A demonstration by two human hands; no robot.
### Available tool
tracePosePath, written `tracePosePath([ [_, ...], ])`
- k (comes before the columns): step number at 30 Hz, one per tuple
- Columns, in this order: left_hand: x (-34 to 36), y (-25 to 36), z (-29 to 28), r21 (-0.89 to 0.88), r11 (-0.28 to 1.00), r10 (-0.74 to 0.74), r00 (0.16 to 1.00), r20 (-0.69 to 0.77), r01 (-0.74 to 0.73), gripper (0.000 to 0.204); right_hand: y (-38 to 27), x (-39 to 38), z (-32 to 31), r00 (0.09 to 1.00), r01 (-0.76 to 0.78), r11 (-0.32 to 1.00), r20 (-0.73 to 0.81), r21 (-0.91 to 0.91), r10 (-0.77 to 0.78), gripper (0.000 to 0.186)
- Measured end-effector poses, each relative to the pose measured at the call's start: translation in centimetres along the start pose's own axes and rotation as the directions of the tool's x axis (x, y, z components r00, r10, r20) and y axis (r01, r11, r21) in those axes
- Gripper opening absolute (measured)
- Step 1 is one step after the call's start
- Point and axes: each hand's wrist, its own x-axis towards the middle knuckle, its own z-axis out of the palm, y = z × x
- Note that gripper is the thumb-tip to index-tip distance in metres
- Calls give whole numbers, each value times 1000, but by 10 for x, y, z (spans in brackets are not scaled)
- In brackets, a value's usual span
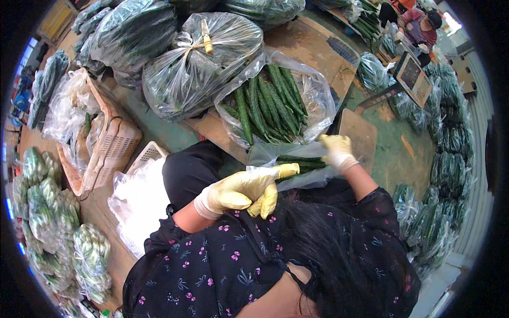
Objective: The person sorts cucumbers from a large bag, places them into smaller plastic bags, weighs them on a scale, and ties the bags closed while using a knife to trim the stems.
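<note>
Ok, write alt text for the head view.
A yellow-gloved left hand and right hand are at a small plastic bag of cucumbers. Just beyond sits a larger open bag holding more cucumbers, with a scale's display to the right.

Cucumbers (271, 103) in open bag (319, 100); tied bag (199, 74) left, knife (207, 42) atop.
</note>
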Motion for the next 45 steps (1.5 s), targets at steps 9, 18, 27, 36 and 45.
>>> tracePosePath([
  [9, 47, 2, 44, 92, 995, -35, 998, -47, 39, 122, 121, -113, 17, 892, 203, -121, -133, 972, 431, 35],
  [18, 126, 6, 65, 116, 989, 91, 996, -16, -89, 84, 75, -164, -66, 746, 663, -414, -500, 624, 440, 42],
  [27, 273, 59, 90, 234, 970, 52, 997, 55, -64, 43, 219, -224, -96, 467, 800, -88, -523, 594, 713, 35],
  [36, 374, -16, 32, 341, 926, -92, 974, -206, 159, 28, 258, -252, -21, 434, 709, -1, -435, 705, 789, 34],
  [45, 365, -111, -45, 587, 757, -61, 926, -373, 286, 20, 277, -193, 126, 459, 614, -146, -200, 776, 866, 45],
])
